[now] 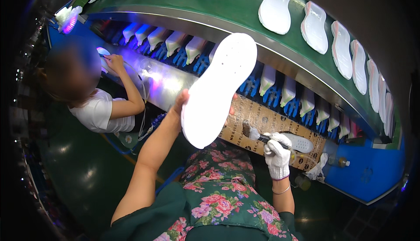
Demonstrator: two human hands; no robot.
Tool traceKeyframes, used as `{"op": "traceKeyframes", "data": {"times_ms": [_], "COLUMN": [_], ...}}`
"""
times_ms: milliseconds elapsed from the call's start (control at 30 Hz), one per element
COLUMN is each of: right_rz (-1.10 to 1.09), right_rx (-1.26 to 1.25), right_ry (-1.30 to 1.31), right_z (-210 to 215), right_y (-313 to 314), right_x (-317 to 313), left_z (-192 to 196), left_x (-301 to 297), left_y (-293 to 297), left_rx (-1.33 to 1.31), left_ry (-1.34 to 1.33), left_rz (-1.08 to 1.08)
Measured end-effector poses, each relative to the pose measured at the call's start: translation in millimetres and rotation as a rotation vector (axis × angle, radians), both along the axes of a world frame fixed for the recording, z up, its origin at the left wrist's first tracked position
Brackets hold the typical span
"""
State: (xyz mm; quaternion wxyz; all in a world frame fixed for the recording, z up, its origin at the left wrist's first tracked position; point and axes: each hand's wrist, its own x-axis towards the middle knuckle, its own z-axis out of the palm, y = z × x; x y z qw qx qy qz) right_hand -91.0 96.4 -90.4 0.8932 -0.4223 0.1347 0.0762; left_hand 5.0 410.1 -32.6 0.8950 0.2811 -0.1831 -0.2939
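Note:
A white shoe sole [218,87] is held up in front of me, tilted, with a few small dark holes near its upper end. My bare left hand [180,102] is closed round it, the thumb on its left edge and fingertips showing past its right edge; the palm is hidden behind it. My right hand [278,151], in a white knitted glove, grips the dark handle of a brush [249,131]. The bristles point left, apart from the held sole. Below the brush lies printed cardboard [278,117], and a second, perforated white sole [302,144] rests on it.
A green belt [236,11] carrying several white soles curves across the top. Beneath it runs a row of pale shoe-shaped pieces [288,93] on blue holders. A clear bottle [339,161] and crumpled white cloth [317,167] are at right. A co-worker [103,109] works at left.

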Motion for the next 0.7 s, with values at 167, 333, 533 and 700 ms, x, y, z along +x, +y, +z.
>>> {"op": "traceKeyframes", "data": {"times_ms": [167, 333, 533, 700], "right_rz": [-0.048, 0.029, 0.005, 0.035], "right_rx": [0.013, -0.085, -0.105, -0.080], "right_ry": [0.051, 0.081, 0.141, 0.146], "right_z": [-11.1, -22.2, -39.0, -41.2], "right_y": [16.2, 35.0, 32.4, 40.7], "right_x": [7.4, 9.7, -1.4, -8.0], "left_z": [50.2, 67.9, 62.2, 43.9], "left_x": [96.3, 156.5, 114.9, 210.3], "left_y": [-10.6, -25.3, -37.2, -20.4], "left_rx": [-0.347, -0.221, 0.779, 1.621], "left_ry": [-0.074, 0.267, -0.247, -0.850], "left_rz": [-0.056, 0.375, 1.214, 1.284]}}
